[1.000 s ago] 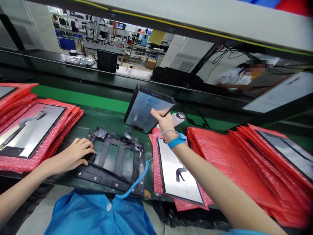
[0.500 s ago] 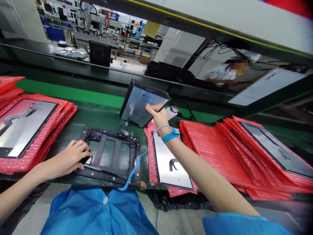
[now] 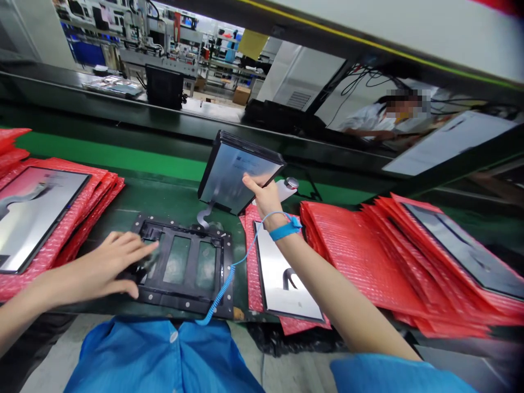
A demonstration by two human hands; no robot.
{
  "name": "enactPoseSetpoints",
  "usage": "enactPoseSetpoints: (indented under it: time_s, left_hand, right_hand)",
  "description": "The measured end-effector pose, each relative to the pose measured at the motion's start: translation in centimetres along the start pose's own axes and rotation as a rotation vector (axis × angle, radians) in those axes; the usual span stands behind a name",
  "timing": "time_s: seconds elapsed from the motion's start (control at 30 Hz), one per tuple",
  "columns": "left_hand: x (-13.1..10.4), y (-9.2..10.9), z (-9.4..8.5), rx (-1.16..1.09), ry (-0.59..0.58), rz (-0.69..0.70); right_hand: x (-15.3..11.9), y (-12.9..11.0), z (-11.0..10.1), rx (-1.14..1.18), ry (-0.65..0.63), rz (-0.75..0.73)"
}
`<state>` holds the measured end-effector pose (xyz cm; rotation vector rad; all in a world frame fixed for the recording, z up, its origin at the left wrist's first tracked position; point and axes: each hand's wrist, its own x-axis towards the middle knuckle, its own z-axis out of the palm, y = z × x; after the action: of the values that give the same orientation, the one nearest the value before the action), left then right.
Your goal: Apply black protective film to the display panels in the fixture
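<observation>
My right hand (image 3: 266, 196) grips the near side of a stack of display panels (image 3: 239, 169), tilted up behind the work spot, with a ribbon cable hanging from its lower edge. My left hand (image 3: 123, 262) is over the left edge of a black frame fixture (image 3: 186, 267), its fingers spread; a dark item under the palm is too hidden to make out. The fixture lies flat on the green bench (image 3: 139, 191). A blue coiled cord (image 3: 221, 295) runs from the blue band on my right wrist across the fixture's right side.
A panel (image 3: 290, 278) on red bubble wrap lies right of the fixture. Red bubble bags (image 3: 360, 245) with another panel (image 3: 462, 245) are farther right. At left, a panel (image 3: 36, 218) tops more red bags. A white bottle (image 3: 286, 188) stands behind my right hand. A person sits beyond.
My left hand has opened its fingers and shifted slightly left on the fixture's edge. My right hand and the panel stack have barely moved.
</observation>
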<state>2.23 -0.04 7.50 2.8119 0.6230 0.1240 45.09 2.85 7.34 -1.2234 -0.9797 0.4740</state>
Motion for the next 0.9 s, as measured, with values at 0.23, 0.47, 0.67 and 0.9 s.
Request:
enactPoseSetpoints:
  time_s: [0.23, 0.47, 0.67, 0.9]
  left_hand:
    - [17.5, 0.3, -9.1, -0.257, 0.44, 0.015]
    - [29.9, -1.0, -5.4, -1.026, 0.551, 0.065]
    - [28.2, -1.0, -4.1, -1.103, 0.77, 0.017]
    - [26.6, -1.8, -3.5, -1.052, 0.79, -0.068]
  right_hand:
    - [0.1, -0.2, -0.6, 0.019, -0.067, 0.01]
    - [-1.0, -0.7, 0.0, 0.002, -0.016, -0.019]
    - [-0.5, 0.1, 2.7, -0.02, 0.079, -0.052]
    - [-4.0, 2.2, 6.0, -0.249, 0.188, 0.056]
